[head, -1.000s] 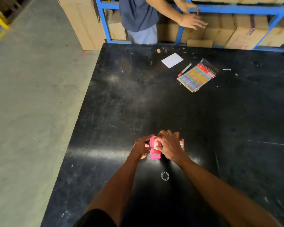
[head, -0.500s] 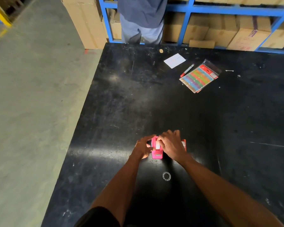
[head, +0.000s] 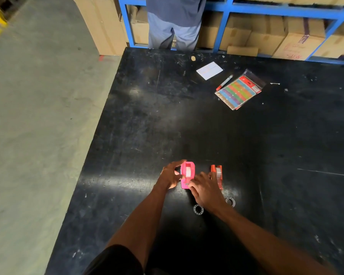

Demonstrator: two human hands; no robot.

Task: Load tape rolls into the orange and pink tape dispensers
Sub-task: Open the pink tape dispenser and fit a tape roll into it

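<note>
A pink tape dispenser [head: 187, 174] stands on the black table [head: 246, 155] with a roll of clear tape seated in it. My left hand [head: 170, 174] grips its left side. My right hand [head: 206, 190] rests against its near right end, fingertips at the cutter end. Just to the right stands an orange tape dispenser [head: 217, 174], also with a clear roll in it, partly hidden by my right hand. Two small grey plastic rings lie on the table near my right wrist: one ring [head: 198, 209] to its left and another ring [head: 230, 201] to its right.
At the far side lie a white card [head: 209, 70], a red marker [head: 224, 82] and a packet of coloured strips [head: 239, 90]. A person [head: 174, 22] stands at the table's far edge before blue shelving [head: 266, 8] with cardboard boxes. The table's left edge drops to concrete floor [head: 38, 116].
My right hand has slid back toward me off the dispensers, uncovering the orange dispenser and the second ring. The person at the far edge has turned toward the shelves.
</note>
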